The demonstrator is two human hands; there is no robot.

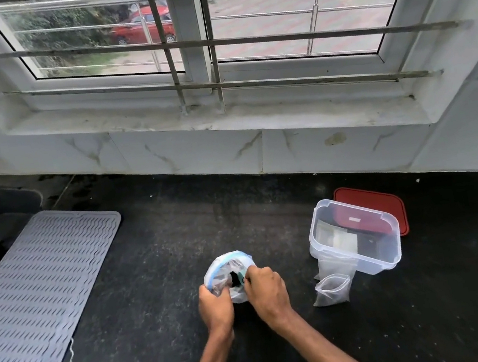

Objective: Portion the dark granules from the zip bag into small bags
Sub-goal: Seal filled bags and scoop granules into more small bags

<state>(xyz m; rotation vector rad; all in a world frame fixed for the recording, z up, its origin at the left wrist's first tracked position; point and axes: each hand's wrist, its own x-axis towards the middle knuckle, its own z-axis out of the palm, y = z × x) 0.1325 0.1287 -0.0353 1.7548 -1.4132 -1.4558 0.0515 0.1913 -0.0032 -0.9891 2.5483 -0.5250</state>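
Both bare hands, left hand (215, 305) and right hand (266, 287), pinch the limp clear blue-zippered plastic bag (225, 272) mid-counter. It looks light and slippery (best gripped at the rim); one small clear filled bag (332, 288) lies rightward.

Black speckled counter (267, 207), grey wave-patterned mat (39, 293), red lid (391, 203) (blue-rimmed clear zip bag (223, 269)).

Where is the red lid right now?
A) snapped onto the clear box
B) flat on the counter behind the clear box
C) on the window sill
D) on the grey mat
B: the red lid lies flat on the counter just behind the open clear box, partly hidden by it.
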